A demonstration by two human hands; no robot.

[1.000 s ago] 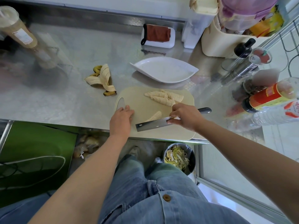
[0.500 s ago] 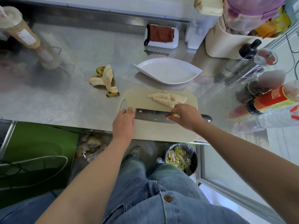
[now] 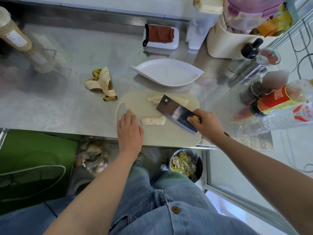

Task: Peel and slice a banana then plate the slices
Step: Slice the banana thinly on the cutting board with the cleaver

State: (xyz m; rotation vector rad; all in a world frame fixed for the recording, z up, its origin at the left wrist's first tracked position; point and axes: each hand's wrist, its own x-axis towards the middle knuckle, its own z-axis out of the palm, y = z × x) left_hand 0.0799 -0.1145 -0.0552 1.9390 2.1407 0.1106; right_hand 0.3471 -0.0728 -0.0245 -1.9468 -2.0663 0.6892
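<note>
A beige cutting board (image 3: 179, 138) lies at the counter's front edge. On it a row of cut banana slices (image 3: 153, 120) sits just right of my left hand (image 3: 129, 132), which rests flat on the board's left end with straight fingers. My right hand (image 3: 207, 124) grips the handle of a cleaver (image 3: 176, 112), its flat blade raised and tilted over the board. A second pile of sliced banana (image 3: 153, 99) lies at the board's far side, partly hidden by the blade. The white leaf-shaped plate (image 3: 167, 72) stands behind the board with nothing on it.
The banana peel (image 3: 101, 83) lies left of the board. Bottles and shakers (image 3: 277, 102) crowd the right side. A brown cloth on a white tray (image 3: 160, 36) sits at the back. A bin of scraps (image 3: 185, 165) stands on the floor below.
The cleaver lifted off the near banana piece and swung up to the right, exposing a row of slices. My left hand stayed on the board's left end.
</note>
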